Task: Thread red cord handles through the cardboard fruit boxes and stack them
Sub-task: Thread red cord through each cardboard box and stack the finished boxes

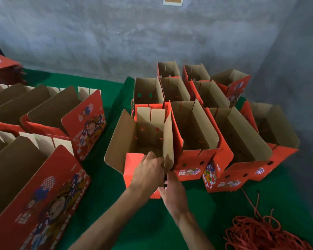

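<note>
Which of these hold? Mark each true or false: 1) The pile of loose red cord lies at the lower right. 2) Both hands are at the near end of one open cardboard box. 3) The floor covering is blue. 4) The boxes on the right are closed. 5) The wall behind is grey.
1) True: the pile of loose red cord lies at the lower right.
2) True: the left hand and the right hand are at the near end of the open red-and-brown cardboard box.
3) False: the floor covering is green.
4) False: the boxes on the right stand open, flaps up.
5) True: the rough wall is grey.
</note>
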`<state>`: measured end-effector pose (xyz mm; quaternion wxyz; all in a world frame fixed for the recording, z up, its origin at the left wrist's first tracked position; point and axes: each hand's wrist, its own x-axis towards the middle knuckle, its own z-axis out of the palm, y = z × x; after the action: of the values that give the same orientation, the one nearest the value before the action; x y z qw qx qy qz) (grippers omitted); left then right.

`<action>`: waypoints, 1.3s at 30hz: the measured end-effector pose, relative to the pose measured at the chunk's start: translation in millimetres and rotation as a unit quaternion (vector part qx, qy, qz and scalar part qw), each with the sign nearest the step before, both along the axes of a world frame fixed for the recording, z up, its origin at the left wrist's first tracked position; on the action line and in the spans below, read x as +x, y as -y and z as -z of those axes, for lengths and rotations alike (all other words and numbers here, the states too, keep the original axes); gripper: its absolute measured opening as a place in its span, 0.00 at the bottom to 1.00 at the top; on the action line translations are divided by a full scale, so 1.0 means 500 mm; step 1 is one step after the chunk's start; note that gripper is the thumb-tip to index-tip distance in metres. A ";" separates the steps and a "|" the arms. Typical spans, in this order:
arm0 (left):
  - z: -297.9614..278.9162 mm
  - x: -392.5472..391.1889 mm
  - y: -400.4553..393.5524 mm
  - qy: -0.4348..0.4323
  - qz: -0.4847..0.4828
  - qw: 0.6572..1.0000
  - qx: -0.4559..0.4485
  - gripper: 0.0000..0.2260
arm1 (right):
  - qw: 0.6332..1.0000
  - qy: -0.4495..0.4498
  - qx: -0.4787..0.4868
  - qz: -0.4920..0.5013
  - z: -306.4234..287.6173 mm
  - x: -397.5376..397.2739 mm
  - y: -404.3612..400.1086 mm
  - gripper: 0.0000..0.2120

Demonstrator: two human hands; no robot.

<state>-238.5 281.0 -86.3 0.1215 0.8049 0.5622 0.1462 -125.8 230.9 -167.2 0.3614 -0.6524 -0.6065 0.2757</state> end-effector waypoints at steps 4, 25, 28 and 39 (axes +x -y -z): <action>-0.008 -0.029 -0.066 0.010 0.013 0.997 0.070 0.13 | 0.999 0.014 -0.010 0.037 -0.007 0.005 -0.087 0.09; -0.053 -0.364 -0.104 -0.170 -0.194 0.964 0.067 0.28 | 0.972 -0.169 -0.141 0.081 -0.002 -0.109 -0.342 0.08; -0.073 -0.380 -0.080 -0.212 -0.215 0.949 0.089 0.28 | 0.973 -0.150 -0.170 -0.032 0.009 -0.127 -0.320 0.17; -0.120 -0.420 -0.014 -0.130 -0.280 0.951 -0.011 0.25 | 0.955 -0.227 -0.178 -0.064 0.007 -0.170 -0.268 0.26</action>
<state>-448.3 288.2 -26.5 0.0107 0.6259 0.7774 0.0621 -210.6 364.8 -170.4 0.3494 -0.5859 -0.4905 0.5423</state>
